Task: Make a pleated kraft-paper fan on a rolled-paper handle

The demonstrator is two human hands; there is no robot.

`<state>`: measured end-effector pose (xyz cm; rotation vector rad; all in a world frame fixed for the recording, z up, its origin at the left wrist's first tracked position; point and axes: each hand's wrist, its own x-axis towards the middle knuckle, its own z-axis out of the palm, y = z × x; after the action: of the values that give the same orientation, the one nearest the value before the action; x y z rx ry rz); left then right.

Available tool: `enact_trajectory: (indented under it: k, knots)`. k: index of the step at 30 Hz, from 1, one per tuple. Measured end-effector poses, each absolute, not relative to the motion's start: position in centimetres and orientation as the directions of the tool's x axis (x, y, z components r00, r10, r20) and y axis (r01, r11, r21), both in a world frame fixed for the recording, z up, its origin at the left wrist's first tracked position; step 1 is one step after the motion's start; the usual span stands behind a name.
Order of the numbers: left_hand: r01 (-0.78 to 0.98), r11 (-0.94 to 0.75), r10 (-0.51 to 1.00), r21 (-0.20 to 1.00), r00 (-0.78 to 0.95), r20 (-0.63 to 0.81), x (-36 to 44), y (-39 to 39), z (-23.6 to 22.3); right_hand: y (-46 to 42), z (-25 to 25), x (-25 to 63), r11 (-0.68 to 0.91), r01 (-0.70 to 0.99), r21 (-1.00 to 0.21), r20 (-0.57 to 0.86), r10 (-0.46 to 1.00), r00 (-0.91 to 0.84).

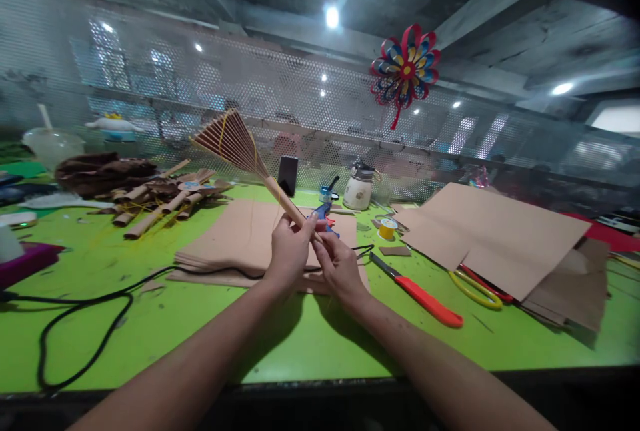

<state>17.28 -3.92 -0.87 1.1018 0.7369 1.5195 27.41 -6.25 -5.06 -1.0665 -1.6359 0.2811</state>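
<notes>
My left hand (pixel 290 248) is closed round the handle of a bamboo fan frame (pixel 235 144), whose split ribs spread up and to the left, tied with yellow thread. My right hand (pixel 337 264) is closed on the lower end of the same handle, just right of the left hand. Behind the fingers lies a blue glue gun (pixel 323 212) with a red trigger; its black cord (pixel 90 314) runs left across the green table (pixel 280 344). Both hands hover above a stack of brown paper sheets (pixel 235 238).
A red-handled cutter (pixel 425 298) lies right of my hands, yellow-handled scissors (pixel 475 291) beside it under a large cardboard sheet (pixel 495 231). More fan frames (pixel 165 198) are piled at the left. A white jar (pixel 359 191), yellow thread spool (pixel 387 228) and hanging paper flower (pixel 406 71) stand behind.
</notes>
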Motion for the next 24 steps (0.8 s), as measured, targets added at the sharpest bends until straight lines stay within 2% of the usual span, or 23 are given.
enact_trajectory:
  k: [6,13,18,24]
  knots:
    - [-0.465,-0.154,0.957,0.872,0.148,0.249,15.9,-3.4,0.6,-6.1,-5.2,27.5,0.525,0.373,-0.765,0.577,0.816,0.035]
    - [-0.248,-0.118,0.961,0.962,0.217,0.174,14.5,-2.6,0.3,-5.8,-4.8,28.5,0.49,0.346,-0.8,0.527,0.849,0.015]
    - [-0.234,-0.118,0.957,0.965,0.234,0.174,14.4,-2.5,0.3,-6.1,-4.4,28.6,0.497,0.325,-0.804,0.525,0.851,-0.003]
    - [-0.264,-0.117,0.943,0.958,0.273,0.191,14.5,-2.6,0.5,-6.6,-3.7,29.1,0.469,0.457,-0.756,0.508,0.86,-0.044]
